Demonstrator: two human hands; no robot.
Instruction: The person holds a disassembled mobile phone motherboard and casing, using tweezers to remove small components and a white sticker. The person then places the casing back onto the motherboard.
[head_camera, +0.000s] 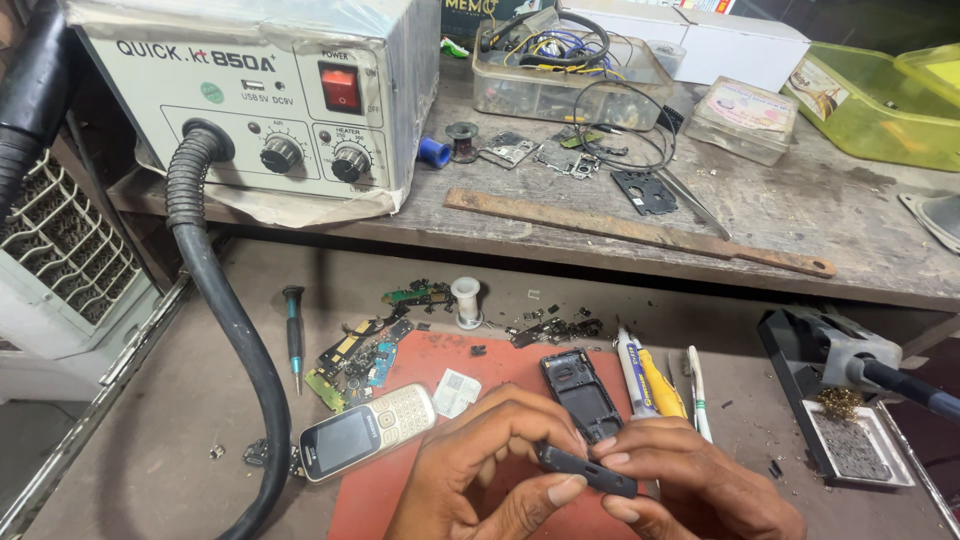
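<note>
My left hand (480, 465) and my right hand (690, 480) pinch the two ends of a small, narrow black plastic part (588, 469) over a red work mat (400, 480). Just beyond my fingers an opened black phone housing (580, 390) lies on the mat. A silver keypad phone (365, 432) rests to the left of my left hand, screen up.
A grey hot-air rework station (270, 90) with a lit red switch stands on the wooden shelf (800, 215); its black hose (230, 330) runs down on the left. Also here: a screwdriver (294, 335), loose circuit boards (365, 355), a solder spool (466, 300), tubes and tweezers (650, 385), an iron stand (840, 400), parts boxes (560, 70).
</note>
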